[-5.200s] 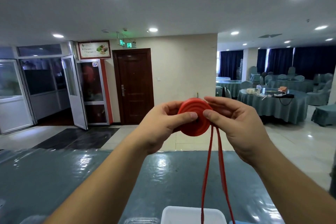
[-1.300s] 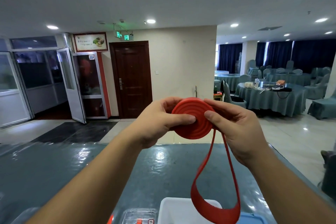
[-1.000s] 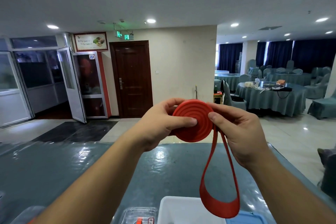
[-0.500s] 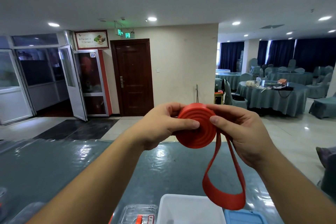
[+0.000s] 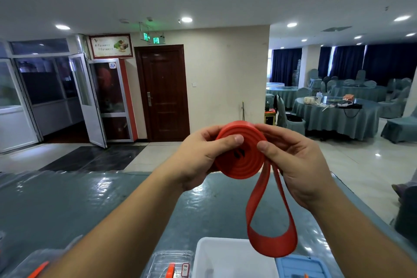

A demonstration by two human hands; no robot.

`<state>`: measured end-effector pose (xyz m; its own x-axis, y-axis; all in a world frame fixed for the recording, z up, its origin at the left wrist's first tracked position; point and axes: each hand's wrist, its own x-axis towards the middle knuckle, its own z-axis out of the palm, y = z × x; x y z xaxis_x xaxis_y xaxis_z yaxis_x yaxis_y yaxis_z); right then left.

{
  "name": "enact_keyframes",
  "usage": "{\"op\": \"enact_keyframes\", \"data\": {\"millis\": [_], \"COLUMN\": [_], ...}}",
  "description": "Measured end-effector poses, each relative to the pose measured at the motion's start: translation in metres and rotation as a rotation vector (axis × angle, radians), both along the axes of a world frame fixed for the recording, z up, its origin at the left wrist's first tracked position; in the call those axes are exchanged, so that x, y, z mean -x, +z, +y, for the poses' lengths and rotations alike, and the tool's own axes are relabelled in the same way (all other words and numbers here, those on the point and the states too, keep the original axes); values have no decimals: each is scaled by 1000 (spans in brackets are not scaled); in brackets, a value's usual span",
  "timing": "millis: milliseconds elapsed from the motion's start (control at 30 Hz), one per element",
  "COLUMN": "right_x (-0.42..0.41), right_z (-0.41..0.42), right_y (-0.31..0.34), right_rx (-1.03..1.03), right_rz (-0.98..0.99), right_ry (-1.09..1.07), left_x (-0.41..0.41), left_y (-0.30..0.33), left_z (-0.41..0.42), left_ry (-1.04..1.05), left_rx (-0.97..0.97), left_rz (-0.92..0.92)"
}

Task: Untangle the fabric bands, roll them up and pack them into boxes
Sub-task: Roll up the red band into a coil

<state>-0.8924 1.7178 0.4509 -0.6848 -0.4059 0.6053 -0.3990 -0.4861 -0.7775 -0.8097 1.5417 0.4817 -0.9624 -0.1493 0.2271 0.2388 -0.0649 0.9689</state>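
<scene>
Hands — left hand (image 5: pixel 198 160), right hand (image 5: pixel 295 162) — both pinch one red band (image 5: pixel 242 160) coil; one loop hangs above white box (image 5: pixel 225 257).

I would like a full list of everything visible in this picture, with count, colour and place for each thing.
red fabric band: one, red, mostly rolled into a coil between both hands, a loop hanging below.
white plastic box: one, white, bottom centre.
clear plastic box: one, transparent, left of the white one.
blue lid: one, blue, bottom right.
teal table covering: one, glossy teal, below the hands.
brown wooden door: one, dark brown, far wall.
left hand: grips the coil.
right hand: grips the coil.
</scene>
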Motion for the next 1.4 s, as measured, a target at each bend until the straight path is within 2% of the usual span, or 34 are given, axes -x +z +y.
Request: {"op": "enact_keyframes", "data": {"millis": [100, 300, 467, 533, 767, 1000, 1233, 1400], "right_x": [3, 3, 2, 3, 6, 7, 7, 5], "right_z": [-3, 3, -6, -7, 0, 2, 12, 8], "right_y": [-3, -1, -6, -9, -11, -6, 5, -1], "right_rx": [59, -93, 91, 106, -32, 28, -194, -77], "right_rz": [-73, -23, -125, -148, -85, -91, 57, -32], "right_ry": [9, -2, -24, -38, -58, -29, -47, 50], "left_x": [3, 2, 5, 8, 1, 2, -4, -5], "left_y": [-4, 1, -9, -14, -4, -15, -2, -2], "left_z": [3, -12, 0, 2, -8, -1, -8, -5], "left_ry": [25, -15, 21, 44, -19, 27, -4, 34], "left_rx": [-39, 254, 27, -28, 196, -4, 188, 83], "left_rz": [29, -74, 4, 18, -112, -29, -108, -50]}}
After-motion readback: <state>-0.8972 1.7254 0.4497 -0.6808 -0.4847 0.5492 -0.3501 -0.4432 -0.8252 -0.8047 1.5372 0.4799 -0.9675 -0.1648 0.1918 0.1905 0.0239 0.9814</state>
